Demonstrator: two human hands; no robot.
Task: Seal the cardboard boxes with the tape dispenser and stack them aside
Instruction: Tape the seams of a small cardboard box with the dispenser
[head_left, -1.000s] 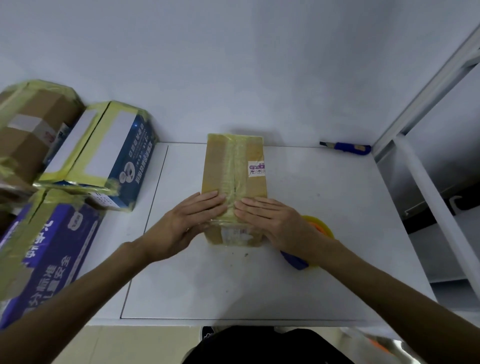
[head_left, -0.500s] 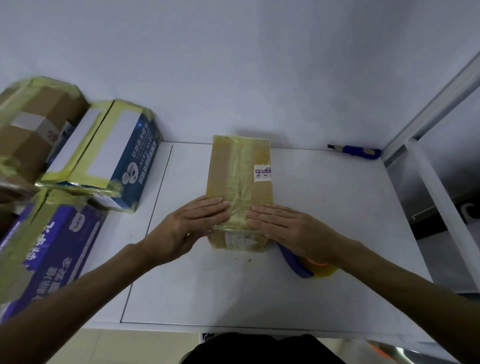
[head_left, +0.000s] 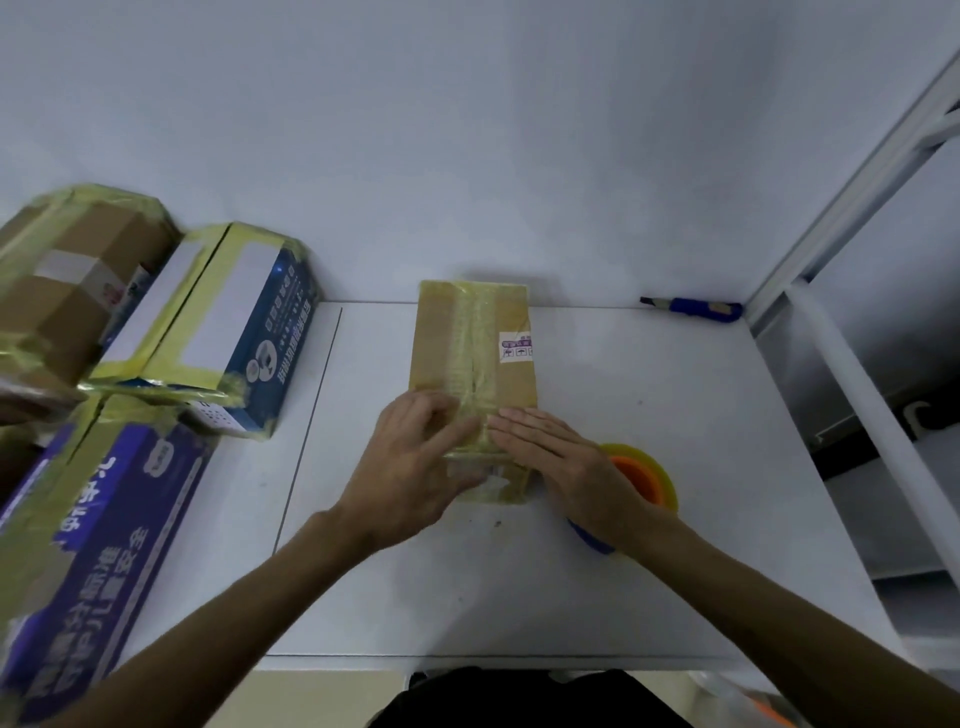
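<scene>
At the middle of the white table (head_left: 649, 582), close to the person, a narrow cardboard box (head_left: 470, 358) is lying lengthwise with a strip of yellowish tape running along its top seam and a small printed label near its right edge. Both hands are covering its near end, so the tape's finish and most of the front face are hiding beneath them. The left hand (head_left: 410, 467) is smearing with motion blur; its fingers are looking extended and are pressing across the tape and gripping nothing, though its thumb is hard to make out. The right hand (head_left: 563, 462) is lying flat with straight fingers on the top right corner, also holding nothing. Just beside the box, the tape dispenser (head_left: 647, 480) is resting on the table, its yellow roll and orange core showing while the right wrist is covering part of its blue handle. A blue utility knife (head_left: 691, 310) is lying well apart by the wall. To the left, a blue-and-white box (head_left: 223, 332), a brown taped box (head_left: 67, 280) and a purple box (head_left: 98, 545) are sitting stacked, the frame edge cutting off the last two. Compared with half a second ago, the left hand is reaching further across the seam, its fingertips now meeting the right hand's, while the right hand is staying flat in place.
</scene>
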